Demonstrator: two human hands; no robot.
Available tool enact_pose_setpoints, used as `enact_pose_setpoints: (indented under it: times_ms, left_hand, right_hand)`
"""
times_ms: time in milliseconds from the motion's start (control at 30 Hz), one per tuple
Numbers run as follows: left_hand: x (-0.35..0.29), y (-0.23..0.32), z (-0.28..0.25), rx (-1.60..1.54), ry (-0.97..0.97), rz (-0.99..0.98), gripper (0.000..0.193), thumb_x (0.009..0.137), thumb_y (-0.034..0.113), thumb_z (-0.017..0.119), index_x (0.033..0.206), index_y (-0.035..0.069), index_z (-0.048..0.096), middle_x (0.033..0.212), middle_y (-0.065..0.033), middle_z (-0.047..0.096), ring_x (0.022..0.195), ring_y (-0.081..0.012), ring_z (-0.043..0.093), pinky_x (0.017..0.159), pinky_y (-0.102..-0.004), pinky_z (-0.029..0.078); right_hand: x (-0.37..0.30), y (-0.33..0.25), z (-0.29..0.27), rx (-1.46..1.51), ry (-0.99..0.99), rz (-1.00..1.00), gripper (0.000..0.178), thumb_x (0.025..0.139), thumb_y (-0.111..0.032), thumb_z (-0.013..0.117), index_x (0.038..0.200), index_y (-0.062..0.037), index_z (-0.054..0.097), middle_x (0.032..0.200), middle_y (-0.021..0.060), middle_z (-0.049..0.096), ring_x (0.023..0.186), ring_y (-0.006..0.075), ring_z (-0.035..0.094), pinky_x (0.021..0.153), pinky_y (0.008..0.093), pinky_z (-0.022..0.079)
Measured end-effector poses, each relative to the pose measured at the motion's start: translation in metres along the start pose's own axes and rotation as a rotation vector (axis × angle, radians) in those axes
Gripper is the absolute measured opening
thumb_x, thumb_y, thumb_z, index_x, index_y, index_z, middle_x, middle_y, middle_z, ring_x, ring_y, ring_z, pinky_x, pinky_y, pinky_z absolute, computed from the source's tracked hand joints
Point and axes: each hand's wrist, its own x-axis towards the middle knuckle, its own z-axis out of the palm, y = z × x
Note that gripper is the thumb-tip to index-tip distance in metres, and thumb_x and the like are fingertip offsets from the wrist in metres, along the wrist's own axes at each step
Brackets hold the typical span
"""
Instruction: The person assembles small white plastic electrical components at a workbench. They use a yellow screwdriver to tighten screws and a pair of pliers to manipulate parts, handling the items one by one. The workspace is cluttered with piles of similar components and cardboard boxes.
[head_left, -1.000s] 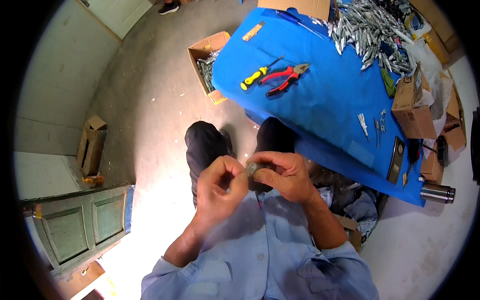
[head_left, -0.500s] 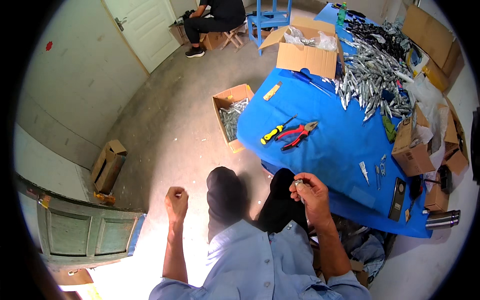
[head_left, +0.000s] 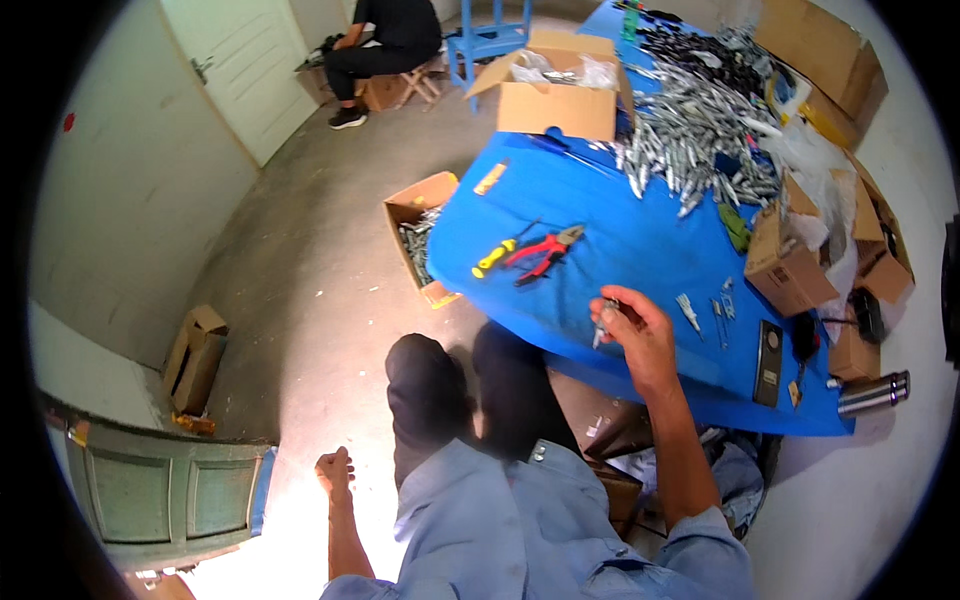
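Observation:
Over the near edge of the blue-covered table (head_left: 600,230), my right hand (head_left: 645,335) pinches a small silvery metal part (head_left: 601,332) between thumb and fingers. My left hand (head_left: 335,470) is low at the left, beside my knees and away from the table, with its fingers curled; whatever may be inside is hidden. Left of my right hand lie combination pliers (head_left: 545,256) with red and black handles and a yellow-handled screwdriver (head_left: 494,258). To its right lie a pale pointed piece (head_left: 688,312) and slim metal pieces (head_left: 720,322).
A heap of silvery parts (head_left: 690,130) covers the far right of the table. An open carton (head_left: 560,108) stands beside it; another carton (head_left: 408,205) with metal parts is on the floor. A steel flask (head_left: 872,394) lies at the right edge. Someone sits (head_left: 395,45) at the back.
My right hand has moved forward over the table edge with the metal part. My left hand has dropped lower and back. The view has shifted to the right.

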Motion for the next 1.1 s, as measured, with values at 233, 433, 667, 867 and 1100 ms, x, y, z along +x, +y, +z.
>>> enact_pose_setpoints:
  times_ms: [233,433,667,867,1100]
  left_hand:
    - [0.0,0.042,0.021,0.061,-0.071,0.136,0.019,0.086,0.015,0.069,0.089,-0.004,0.064,0.072,-0.0096,0.065,0.058,-0.0159,0.064,0.045,-0.0286,0.051]
    - [-0.021,0.114,0.063,0.153,-0.14,0.308,0.02,0.096,0.012,0.056,0.105,-0.002,0.067,0.083,-0.0091,0.071,0.06,-0.0132,0.065,0.048,-0.0266,0.051]
    - [-0.062,0.196,0.123,0.246,-0.249,0.52,0.028,0.106,0.02,0.051,0.106,-0.003,0.067,0.084,-0.0123,0.071,0.068,-0.0161,0.064,0.062,-0.0305,0.053]
    - [-0.08,0.224,0.141,0.307,-0.275,0.563,0.038,0.108,0.03,0.05,0.104,-0.004,0.068,0.086,-0.0117,0.071,0.065,-0.0142,0.063,0.059,-0.0285,0.05]
    - [-0.111,0.248,0.166,0.28,-0.243,0.65,0.02,0.104,0.011,0.055,0.11,-0.003,0.068,0.09,-0.011,0.072,0.07,-0.0137,0.064,0.065,-0.0285,0.052]
  right_hand:
    - [0.058,0.002,-0.016,0.096,0.028,-0.017,0.026,0.097,-0.01,0.072,0.117,0.003,0.065,0.104,0.0094,0.069,0.094,0.0156,0.071,0.074,0.0282,0.061]
    - [0.123,0.02,-0.028,0.058,0.003,-0.005,0.028,0.098,-0.012,0.07,0.121,0.0014,0.06,0.104,0.0096,0.066,0.096,0.017,0.07,0.077,0.0309,0.063]
    - [0.171,0.035,-0.029,0.064,-0.095,0.003,0.034,0.092,-0.013,0.075,0.122,0.0019,0.067,0.099,0.0039,0.067,0.087,0.0104,0.065,0.07,0.0269,0.061]
    - [0.171,0.041,-0.037,-0.083,-0.122,-0.073,0.027,0.092,-0.014,0.076,0.114,0.0016,0.072,0.099,0.0041,0.071,0.087,0.0098,0.066,0.077,0.0265,0.055]
    - [0.17,0.058,-0.04,-0.18,-0.136,-0.283,0.025,0.089,-0.014,0.079,0.108,0.0003,0.072,0.099,0.0107,0.072,0.086,0.0191,0.069,0.078,0.032,0.055]
